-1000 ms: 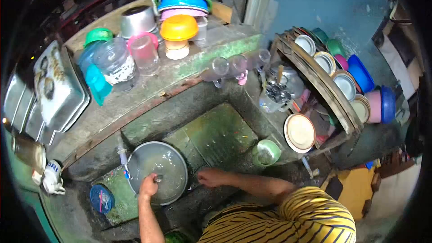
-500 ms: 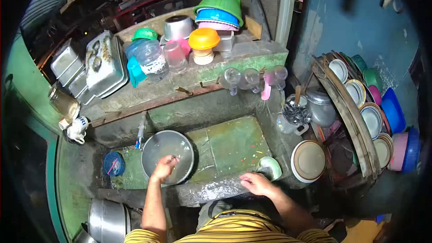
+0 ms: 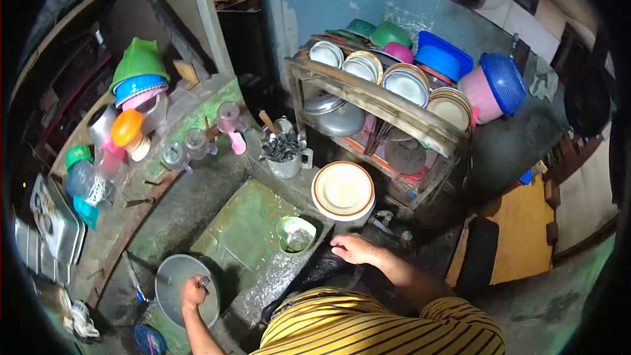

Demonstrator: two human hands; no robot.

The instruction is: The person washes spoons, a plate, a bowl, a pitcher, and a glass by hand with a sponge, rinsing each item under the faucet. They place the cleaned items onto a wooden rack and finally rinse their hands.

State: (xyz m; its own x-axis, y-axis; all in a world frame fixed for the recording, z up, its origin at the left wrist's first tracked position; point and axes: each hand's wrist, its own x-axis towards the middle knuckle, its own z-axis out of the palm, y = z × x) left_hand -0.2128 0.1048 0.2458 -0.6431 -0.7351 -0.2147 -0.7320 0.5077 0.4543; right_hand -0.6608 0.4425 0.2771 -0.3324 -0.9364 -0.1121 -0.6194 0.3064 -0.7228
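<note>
My left hand [image 3: 193, 292] is over the grey basin [image 3: 164, 276] in the sink, its fingers curled round something small and shiny that I cannot make out. My right hand [image 3: 351, 248] hangs in the air with its fingers loosely apart, holding nothing. It is just below the stacked plates [image 3: 342, 190] on the sink's right ledge. Left of it, a pale green bowl [image 3: 284, 227] with water and bits in it rests in the sink's near right corner. A blue round scrubber or basket [image 3: 150, 340] lies below the basin.
A wooden rack [image 3: 394, 108] of plates and bowls stands at the back right, beside a metal pot [image 3: 338, 118]. A cutlery-filled pot [image 3: 285, 165] sits on the ledge. Plastic mugs [image 3: 196, 143], an orange bowl [image 3: 127, 127] and metal trays [image 3: 56, 217] line the left shelf.
The view has turned to the right, bringing more of the rack into sight. My right hand has shifted rightward from the sink's front edge toward the plates. My left hand remains over the basin.
</note>
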